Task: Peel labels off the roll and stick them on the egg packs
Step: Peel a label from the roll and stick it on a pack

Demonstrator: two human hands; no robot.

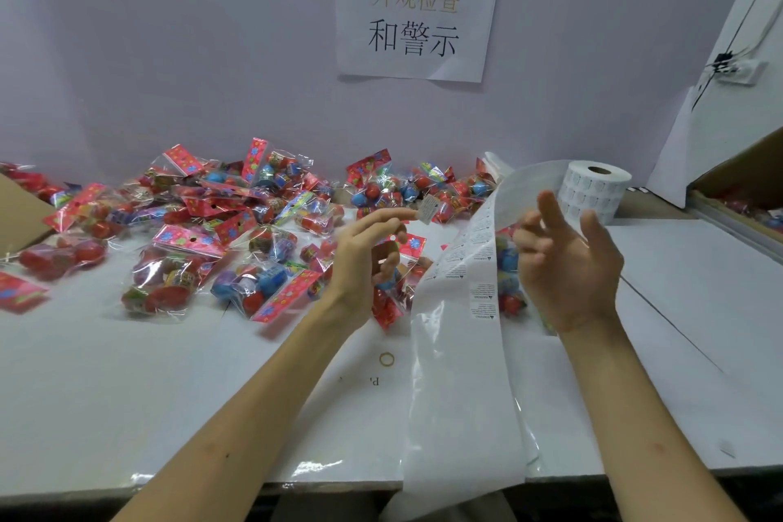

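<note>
Many clear egg packs (237, 225) with red headers and coloured eggs lie heaped along the back of the white table (169, 386). My left hand (364, 259) curls its lower fingers round one egg pack (392, 297), lifted over the table. A small peeled label (428, 210) sticks at the tip of its outstretched index finger. The label roll (593, 186) stands at the back right. Its backing strip (457, 373) arcs forward and hangs over the table's front edge, with printed labels (483, 292) still on it. My right hand (567, 267) is spread beside the strip, fingers loose, gripping nothing.
A rubber band (386, 359) lies on the table under my hands. A cardboard box (17, 208) sits at the far left and another box (741, 178) with packs at the far right. A paper sign (415, 8) hangs on the wall.
</note>
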